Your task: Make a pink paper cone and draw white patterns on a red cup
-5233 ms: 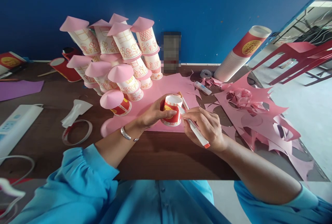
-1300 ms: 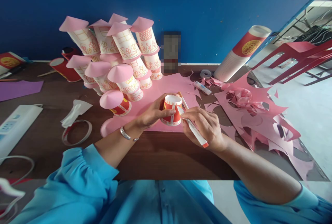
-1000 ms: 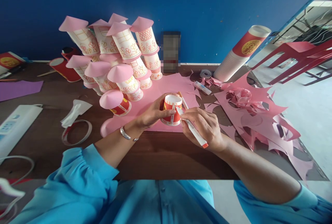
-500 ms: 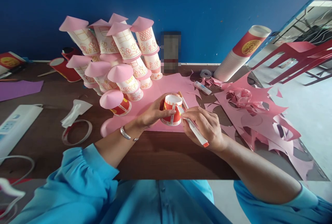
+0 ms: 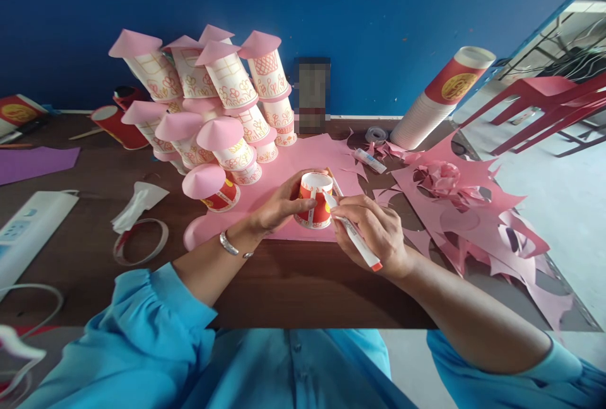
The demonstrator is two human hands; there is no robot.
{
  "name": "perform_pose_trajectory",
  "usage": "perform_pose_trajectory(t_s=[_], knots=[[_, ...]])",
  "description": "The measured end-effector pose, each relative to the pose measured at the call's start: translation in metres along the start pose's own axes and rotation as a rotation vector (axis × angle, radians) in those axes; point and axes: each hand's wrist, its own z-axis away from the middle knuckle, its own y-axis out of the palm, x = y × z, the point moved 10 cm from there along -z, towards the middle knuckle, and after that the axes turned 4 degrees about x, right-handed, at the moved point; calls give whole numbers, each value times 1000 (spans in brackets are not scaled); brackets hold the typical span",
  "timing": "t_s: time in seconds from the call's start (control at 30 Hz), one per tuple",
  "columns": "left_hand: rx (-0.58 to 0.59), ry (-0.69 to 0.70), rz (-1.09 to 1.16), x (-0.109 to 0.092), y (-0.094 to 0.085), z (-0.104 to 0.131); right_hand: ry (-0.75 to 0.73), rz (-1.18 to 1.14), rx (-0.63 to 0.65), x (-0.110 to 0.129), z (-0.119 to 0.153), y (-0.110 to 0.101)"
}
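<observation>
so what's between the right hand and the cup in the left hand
In the head view, the white marker, its tip pointing from the right hand toward the cup.

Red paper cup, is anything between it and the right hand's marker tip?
Nothing visible. The right hand points the white marker at the red paper cup; the left hand grips the cup's other side.

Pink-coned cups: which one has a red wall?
The frontmost pink-coned cup, at the group's near edge: red with yellow print. The other pink-coned cups show white walls with line drawings. The left hand holds another red cup, coneless.
</observation>
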Motion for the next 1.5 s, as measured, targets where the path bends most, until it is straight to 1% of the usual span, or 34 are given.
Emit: perform_pose_trajectory(t_s=[0.13,0.3,0.53,0.67,0.83,1.33,1.5], knots=[[-20,-26,97,-5,8,-3,0,6,0,1,1,1],[-62,-62,87,-3,6,-3,-8,14,-16,0,1,1],[-45,-40,94,-3,6,-3,1,5,5,-1,1,2],[-48,-45,74,-4,6,-3,-14,13,21,0,1,2],[-47,-57,83,-3,6,-2,2,2,47,-2,2,3],[-45,-59,46,-3,4,-2,1,4,61,-1,1,4],[-31,-41,73,-2,5,-3,-9,11,47,0,0,4]])
